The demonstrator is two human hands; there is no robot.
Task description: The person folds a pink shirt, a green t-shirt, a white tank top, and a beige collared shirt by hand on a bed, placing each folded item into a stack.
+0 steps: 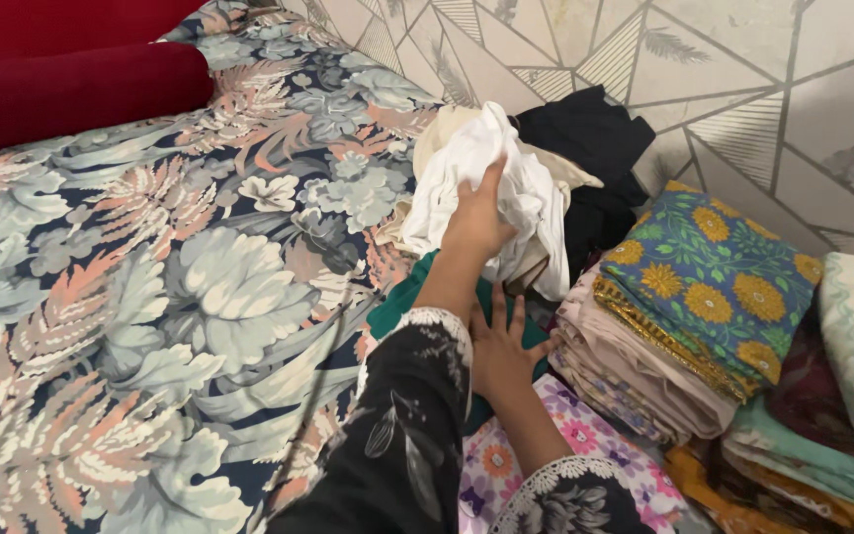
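Observation:
My left hand (478,220) reaches forward and is closed on a crumpled white cloth (521,188), lifting it off a heap of clothes by the wall. My right hand (501,341) lies lower down with its fingers spread, flat on a green cloth (397,302) beside a folded stack. Both arms wear black sleeves with white lace cuffs. A cream garment (437,133) and a black garment (595,138) lie under and behind the white cloth.
A bed with a floral sheet (150,277) fills the left, with a red bolster (71,89) at its far end. Stacks of folded fabrics (704,287) stand at the right against a patterned wall (743,89). A pink flowered cloth (585,435) lies near me.

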